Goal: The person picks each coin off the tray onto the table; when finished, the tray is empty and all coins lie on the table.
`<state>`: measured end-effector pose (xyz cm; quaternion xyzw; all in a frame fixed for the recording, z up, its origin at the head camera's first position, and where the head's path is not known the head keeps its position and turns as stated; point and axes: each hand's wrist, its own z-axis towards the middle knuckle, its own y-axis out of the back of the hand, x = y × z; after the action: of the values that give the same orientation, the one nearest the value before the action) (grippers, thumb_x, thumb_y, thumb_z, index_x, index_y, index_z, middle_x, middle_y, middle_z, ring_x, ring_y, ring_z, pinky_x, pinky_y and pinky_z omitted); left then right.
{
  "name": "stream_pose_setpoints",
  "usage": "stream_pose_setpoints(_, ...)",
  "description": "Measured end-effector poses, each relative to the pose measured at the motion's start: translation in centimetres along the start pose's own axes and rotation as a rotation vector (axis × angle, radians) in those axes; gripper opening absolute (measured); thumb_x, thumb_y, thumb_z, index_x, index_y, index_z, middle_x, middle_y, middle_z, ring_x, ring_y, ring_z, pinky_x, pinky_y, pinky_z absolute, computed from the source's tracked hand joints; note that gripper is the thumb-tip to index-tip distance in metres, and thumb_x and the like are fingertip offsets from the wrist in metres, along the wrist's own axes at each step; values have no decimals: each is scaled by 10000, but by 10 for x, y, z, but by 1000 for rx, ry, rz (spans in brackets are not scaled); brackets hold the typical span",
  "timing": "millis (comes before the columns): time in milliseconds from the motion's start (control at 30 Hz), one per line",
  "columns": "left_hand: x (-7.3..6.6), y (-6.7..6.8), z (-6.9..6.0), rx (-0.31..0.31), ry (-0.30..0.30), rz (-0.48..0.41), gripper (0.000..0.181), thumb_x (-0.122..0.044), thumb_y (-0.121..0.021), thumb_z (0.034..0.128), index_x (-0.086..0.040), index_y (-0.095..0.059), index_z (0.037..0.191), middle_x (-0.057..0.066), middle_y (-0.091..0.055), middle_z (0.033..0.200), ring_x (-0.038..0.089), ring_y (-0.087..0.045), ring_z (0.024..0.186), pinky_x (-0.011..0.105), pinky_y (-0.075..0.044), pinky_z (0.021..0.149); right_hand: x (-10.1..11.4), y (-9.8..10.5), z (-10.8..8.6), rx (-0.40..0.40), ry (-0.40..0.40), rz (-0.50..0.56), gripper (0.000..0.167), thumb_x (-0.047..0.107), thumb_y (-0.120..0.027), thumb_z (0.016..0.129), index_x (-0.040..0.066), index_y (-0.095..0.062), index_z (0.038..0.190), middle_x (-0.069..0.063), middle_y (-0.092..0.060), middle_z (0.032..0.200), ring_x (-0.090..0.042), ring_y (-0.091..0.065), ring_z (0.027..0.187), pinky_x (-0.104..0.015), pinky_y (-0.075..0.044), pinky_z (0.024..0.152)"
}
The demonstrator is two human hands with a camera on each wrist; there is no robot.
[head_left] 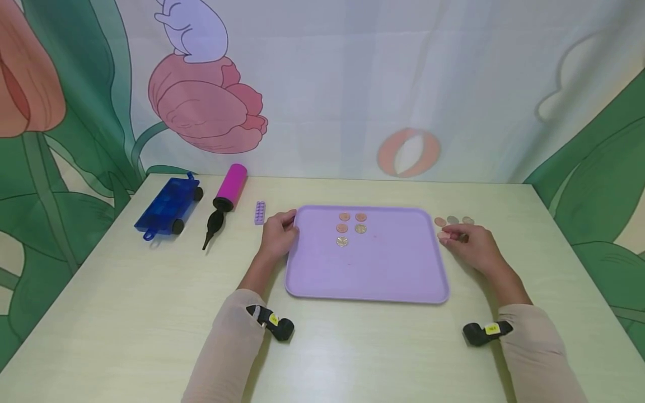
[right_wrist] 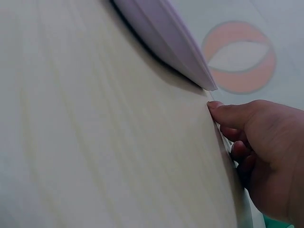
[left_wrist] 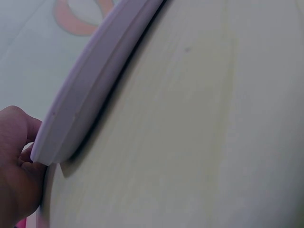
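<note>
The purple tray (head_left: 393, 268) lies flat on the table with several copper and gold-coloured coins (head_left: 342, 228) in its upper left part. At the tray's left rim, the left hand (head_left: 279, 235) holds the edge between thumb and fingers; the left wrist view shows this hand (left_wrist: 19, 166) against the tray's corner (left_wrist: 52, 147). Just right of the tray, the right hand (head_left: 473, 246) pinches a coin (head_left: 443, 235) at its fingertips, low over the table. Beyond those fingers lie three more coins (head_left: 452, 220). In the right wrist view the coin is not visible by the hand (right_wrist: 270, 147).
On the left of the table are a blue toy cart (head_left: 168, 207), a pink and black pump (head_left: 232, 187) and a small purple brick (head_left: 259, 212). A printed curtain (head_left: 322, 101) hangs behind the table's back edge.
</note>
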<state>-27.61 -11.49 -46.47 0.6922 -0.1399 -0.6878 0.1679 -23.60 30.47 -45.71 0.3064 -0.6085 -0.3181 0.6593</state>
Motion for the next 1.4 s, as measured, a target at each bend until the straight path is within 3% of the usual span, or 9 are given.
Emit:
stream_pose_setpoints(400,0,0,0,-1,7,-2,493,18,-549,928,49,-540,1420,249,-591,1425,334,-579,1351,378,-495,1162,-4,-1,2,-10,30,30,402,260,-688,971,-45,-694,1232,-212,-728,1033,-153,-551,831,-135,-456,659)
stream_pose_setpoints(933,0,0,-1,-6,-6,3,499,22,-544,917,54,-543,1415,258,-594,1416,342,-590,1337,375,-510,1145,0,2,2,34,-7,55,437,297,-673,981,-31,-673,1269,-189,-695,1048,-156,-539,847,-149,-455,669)
stream_pose_setpoints(1200,-1,0,-2,-4,2,-1,500,29,-546,916,54,-542,1415,259,-588,1424,341,-591,1336,379,-512,1142,28,5,-1,87,109,63,333,85,-655,966,-50,-663,1270,-240,-695,1053,-195,-608,831,-171,-491,618)
stream_pose_setpoints(1400,-1,-1,-1,-10,-8,2,498,30,-546,912,49,-552,1409,256,-602,1407,338,-605,1317,377,-521,1133,59,4,3,153,166,82,334,84,-661,962,-33,-663,1275,-222,-706,1061,-249,-638,884,-182,-518,655)
